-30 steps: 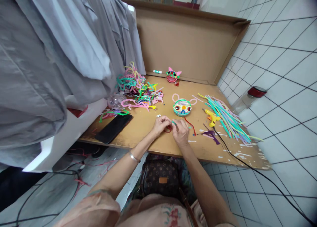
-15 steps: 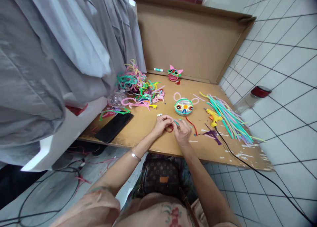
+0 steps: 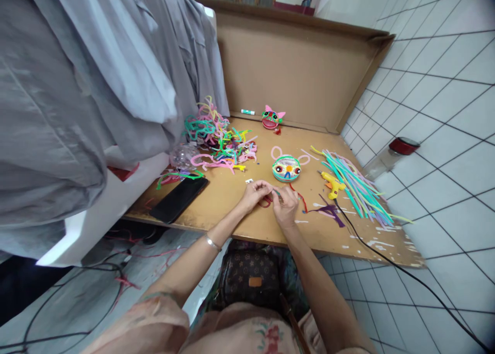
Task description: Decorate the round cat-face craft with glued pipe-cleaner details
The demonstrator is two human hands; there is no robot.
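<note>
Just above the table's front part, my left hand (image 3: 256, 194) and my right hand (image 3: 285, 205) meet at the fingertips, both pinched closed. Between them shows a short bit of teal pipe cleaner (image 3: 277, 192), mostly covered by the fingers. A dark red loop (image 3: 266, 203) lies under my left fingers. Right behind my hands sits a round animal face (image 3: 286, 169) with a teal rim, large brown eyes and an orange nose. Two pink loops (image 3: 276, 152) lie behind it like ears. A red cord (image 3: 300, 197) runs from it to a purple tassel (image 3: 330, 212).
A yellow glue gun (image 3: 332, 185) with a trailing black cord and a bundle of straight pipe cleaners (image 3: 356, 189) lie right. At left are a tangled pipe cleaner pile (image 3: 220, 137) and a black phone (image 3: 178, 198). A red-lidded jar (image 3: 390, 155), pink-eared face (image 3: 272, 118) and marker (image 3: 248, 112) stand farther off.
My hands stay pinched together over the same spot, with only a slight shift of the fingers. The view has tilted a little; the things on the table lie as before.
</note>
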